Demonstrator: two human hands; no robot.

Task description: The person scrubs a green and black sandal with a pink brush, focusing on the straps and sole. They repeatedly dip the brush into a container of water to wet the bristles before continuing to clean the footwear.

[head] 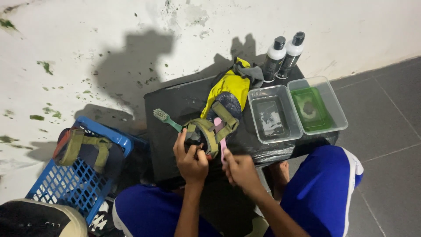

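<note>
The left hand (191, 159) was closed around the heel end of a sandal (209, 131) with olive straps, and its fingers (180, 139) hid most of the sole there. The right hand (239, 169) was closed on the handle of a pink brush (221, 138); the fingers covered the lower end of the handle, and the head of the brush was behind a strap, so the bristles could not be seen. The sandal lay near the six o'clock edge of the black tabletop (175, 101), just above the person's knees.

A green toothbrush (165, 118) lay at nine o'clock from the sandal, its handle going under the shoe. A yellow cloth (228, 85) lay at twelve o'clock, partly under the sandal. Two clear tubs stood at three o'clock, touching each other: one with grey water (272, 115), one with green liquid (316, 105). The green tub stuck out past the tabletop edge. Two bottles (283, 56) stood behind them against the wall.

A blue basket (74, 175) with a second sandal (83, 147) stood on the floor at eight o'clock, its lower corner cut off by a dark thing at the frame edge that was hard to make out. Free surface remained at ten o'clock on the tabletop.
</note>
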